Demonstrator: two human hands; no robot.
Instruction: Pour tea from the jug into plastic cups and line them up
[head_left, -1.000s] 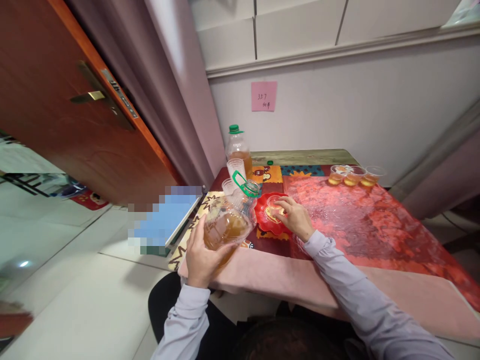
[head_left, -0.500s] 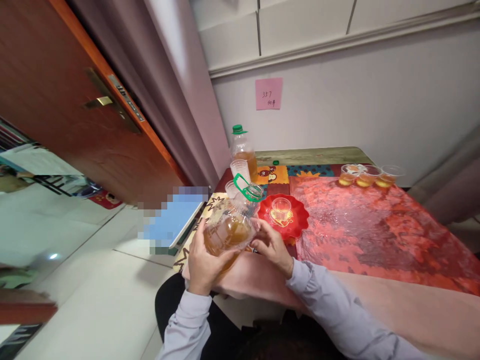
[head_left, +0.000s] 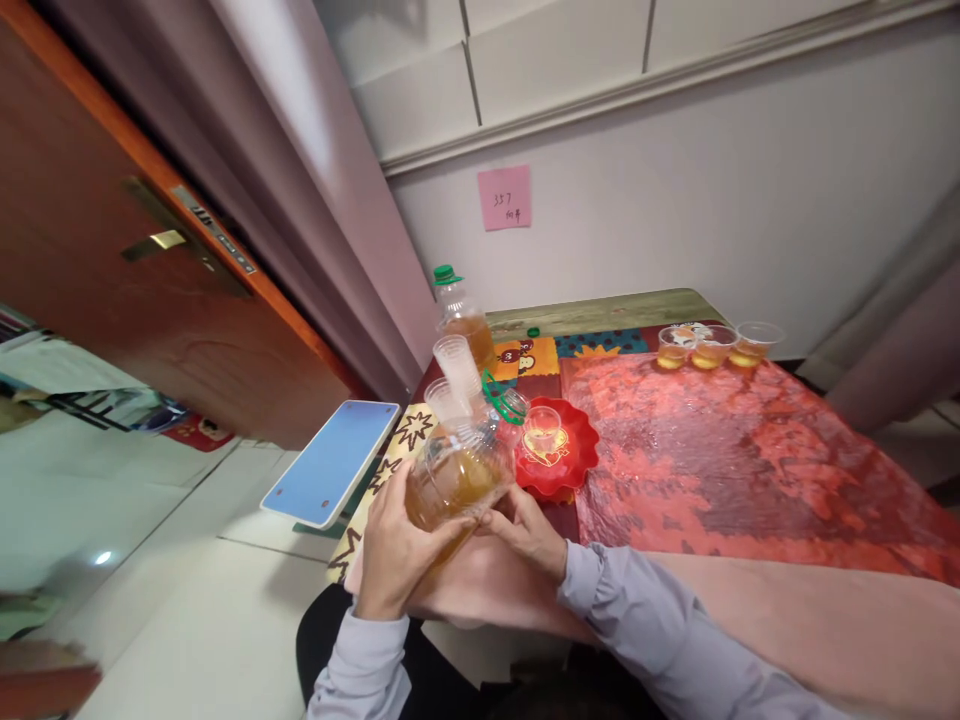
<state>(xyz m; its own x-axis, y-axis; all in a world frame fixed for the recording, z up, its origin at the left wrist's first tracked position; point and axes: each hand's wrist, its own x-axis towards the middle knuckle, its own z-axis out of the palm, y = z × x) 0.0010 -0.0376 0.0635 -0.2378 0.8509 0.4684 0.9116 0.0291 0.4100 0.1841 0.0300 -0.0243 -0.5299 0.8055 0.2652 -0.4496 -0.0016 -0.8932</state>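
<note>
A clear plastic bottle (head_left: 457,485) of amber liquid leans to the right, uncapped, with a green handle ring at its neck. My left hand (head_left: 397,560) wraps round its left side, and my right hand (head_left: 529,540) grips its lower right side. The bottle's mouth is close to the rim of a clear plastic cup (head_left: 542,430), which stands on a red scalloped plate (head_left: 581,475). No stream of liquid can be made out. Behind the bottle rise stacked clear plastic cups (head_left: 455,362), partly hidden by it.
A second bottle (head_left: 471,328) with a green cap stands at the back left, near a loose green cap (head_left: 533,332). Three cups with amber liquid (head_left: 711,350) stand in a row at the back right. Left of the table is a blue-topped stool (head_left: 330,465).
The bottle has tipped further right, bringing its mouth nearer the cup on the red plate. My right hand has slid lower on it. The view has shifted slightly.
</note>
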